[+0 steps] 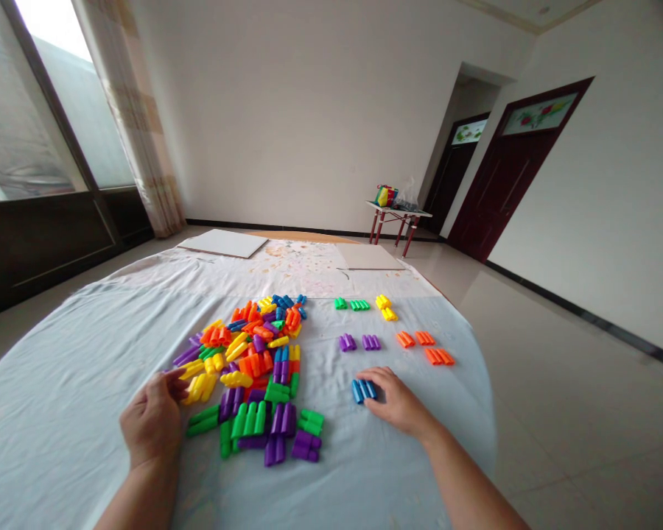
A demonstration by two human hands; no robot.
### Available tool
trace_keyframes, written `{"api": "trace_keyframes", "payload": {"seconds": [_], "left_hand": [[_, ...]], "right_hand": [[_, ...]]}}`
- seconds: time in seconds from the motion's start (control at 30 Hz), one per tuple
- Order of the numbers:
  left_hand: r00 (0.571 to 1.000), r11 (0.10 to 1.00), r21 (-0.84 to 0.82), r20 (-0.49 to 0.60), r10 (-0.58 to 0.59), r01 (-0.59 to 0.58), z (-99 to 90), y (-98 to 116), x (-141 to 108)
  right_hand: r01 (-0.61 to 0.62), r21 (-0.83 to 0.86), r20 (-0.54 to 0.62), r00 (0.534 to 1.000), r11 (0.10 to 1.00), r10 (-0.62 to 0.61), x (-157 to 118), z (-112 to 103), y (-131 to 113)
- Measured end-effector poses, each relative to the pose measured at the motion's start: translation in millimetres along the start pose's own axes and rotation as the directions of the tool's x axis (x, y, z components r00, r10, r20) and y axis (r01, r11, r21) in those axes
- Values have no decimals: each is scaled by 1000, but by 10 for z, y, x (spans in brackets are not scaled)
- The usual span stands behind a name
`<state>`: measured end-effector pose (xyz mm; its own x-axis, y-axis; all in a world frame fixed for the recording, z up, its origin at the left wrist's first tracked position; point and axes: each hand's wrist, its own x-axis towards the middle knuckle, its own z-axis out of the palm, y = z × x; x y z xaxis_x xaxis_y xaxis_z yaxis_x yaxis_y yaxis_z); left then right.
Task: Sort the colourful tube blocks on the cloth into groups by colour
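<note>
"Which step am I on?"

"Apparently placing: your right hand [392, 399] has thumb and fingers gripping the blue block [359, 392], on the cloth right of the mixed pile [255, 364], nearer you than the two purple blocks [371, 342]."

"And my left?"

"Your left hand [153, 418] is at the pile's left edge, by the yellow blocks [199, 389]; I can't tell whether its fingers grip one."

"What does the next move call for?"

"Probably loosening your right fingers gently, so the block stays flat."
</note>
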<state>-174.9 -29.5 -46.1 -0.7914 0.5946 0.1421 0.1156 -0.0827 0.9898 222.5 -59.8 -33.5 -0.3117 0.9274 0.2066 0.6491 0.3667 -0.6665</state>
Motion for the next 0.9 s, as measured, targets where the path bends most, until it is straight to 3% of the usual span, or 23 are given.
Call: {"api": "trace_keyframes", "payload": {"seconds": [0.17, 0.4, 0.53, 0.63, 0.77, 0.9], "left_hand": [[996, 993, -75, 4, -88, 88, 3, 18, -2], [996, 991, -107, 30, -83, 86, 13, 41, -38], [998, 991, -113, 22, -64, 66, 21, 31, -50], [998, 992, -110, 16, -61, 63, 24, 27, -53], [998, 991, -114, 14, -65, 66, 24, 22, -51], [998, 989, -127, 17, -67, 69, 21, -1, -35]], "right_hand": [[-12, 35, -53, 998, 999, 14, -3, 50, 8], [3, 21, -60, 998, 1000, -2, -14, 65, 52], [21, 79, -196, 981, 997, -5, 6, 61, 41], [45, 66, -251, 968, 997, -27, 28, 89, -129], [145, 51, -100, 985, 988, -139, 40, 207, -521], [243, 69, 47, 968, 967, -247, 82, 360, -849]]}}
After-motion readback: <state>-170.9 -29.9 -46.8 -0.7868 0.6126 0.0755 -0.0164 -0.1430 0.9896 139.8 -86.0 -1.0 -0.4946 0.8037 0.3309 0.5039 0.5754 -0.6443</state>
